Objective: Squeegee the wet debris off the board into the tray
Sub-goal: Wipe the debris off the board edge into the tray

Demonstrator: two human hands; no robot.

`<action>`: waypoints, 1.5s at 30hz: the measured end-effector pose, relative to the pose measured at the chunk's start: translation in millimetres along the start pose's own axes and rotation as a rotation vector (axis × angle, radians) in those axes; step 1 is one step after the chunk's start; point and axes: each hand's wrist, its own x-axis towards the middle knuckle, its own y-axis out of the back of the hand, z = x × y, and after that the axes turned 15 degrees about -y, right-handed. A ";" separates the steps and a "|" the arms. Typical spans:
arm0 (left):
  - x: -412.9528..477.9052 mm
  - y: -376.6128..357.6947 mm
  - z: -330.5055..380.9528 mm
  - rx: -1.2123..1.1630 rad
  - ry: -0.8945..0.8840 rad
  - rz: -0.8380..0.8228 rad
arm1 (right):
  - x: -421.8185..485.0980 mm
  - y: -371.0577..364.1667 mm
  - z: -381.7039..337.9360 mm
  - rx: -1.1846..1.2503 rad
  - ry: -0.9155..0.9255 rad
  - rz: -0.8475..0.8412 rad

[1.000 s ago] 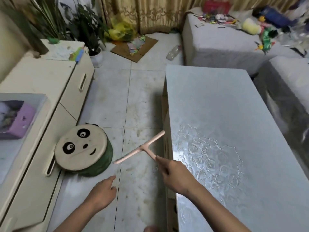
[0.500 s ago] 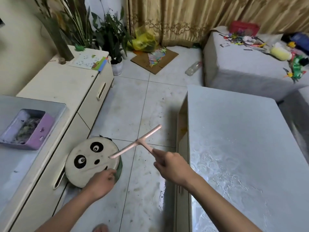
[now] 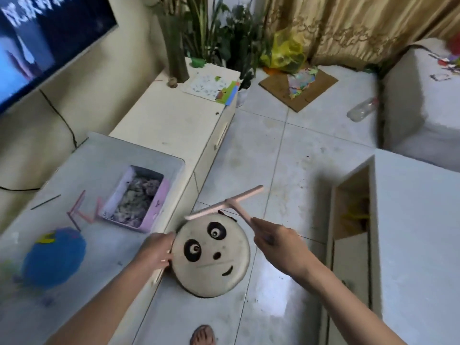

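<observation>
Pink plastic T-shaped squeegee (image 3: pixel 225 204) rides in the air over the tiled floor, its crossbar above the far rim of a round cream stool with a panda face (image 3: pixel 211 255), right of the work surface and not touching it. The right hand (image 3: pixel 276 241) pinches the far end of the thin handle, arm stretched forward, blade tilted up to the right. The tool looks light and stiff, easy to swing one-handed. A hold this far back probably gives little downward force, so a grasp closer to the crossbar would likely serve the scrape better. A wet handle could also slip.

The left hand (image 3: pixel 155 250) reaches forward to the stool's left rim with fingers bent; whether it grips the rim or only touches it cannot be told.

To the left, a pale grey flat board (image 3: pixel 104 160) lies on a long cream cabinet (image 3: pixel 174 125). On the board stands a pink rectangular tray (image 3: pixel 159 202) already holding grey clumped debris (image 3: pixel 135 197), with thin pink sticks (image 3: pixel 82 212) just beside it and a blue soft-looking mass (image 3: pixel 53 257) nearer the camera. The scraping has not yet begun.
</observation>
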 end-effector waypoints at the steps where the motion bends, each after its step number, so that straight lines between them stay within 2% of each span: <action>1: 13.3 17.0 0.9 -0.075 0.030 0.064 | 9.5 -6.2 -12.1 0.000 0.012 -0.007; 8: 82.6 88.6 -8.9 -0.368 0.135 0.259 | 56.8 -33.6 -61.2 -0.006 0.030 -0.042; 15: 121.3 110.0 -29.1 -0.461 0.202 0.256 | 72.0 -41.4 -79.4 -0.001 -0.004 -0.146; 22: 131.3 113.5 -28.6 -0.491 0.207 0.232 | 59.4 -33.8 -76.3 0.070 -0.015 -0.149; 30: 96.3 86.6 -19.9 -0.571 0.119 0.150 | 21.7 -10.1 -30.2 0.021 -0.055 -0.053; 36: 52.1 46.4 -5.2 -0.577 0.091 0.104 | -22.7 6.1 27.7 0.113 -0.176 -0.025; 45: -37.1 -48.7 -13.9 -0.571 0.167 -0.035 | -112.9 27.0 130.5 0.148 -0.317 0.057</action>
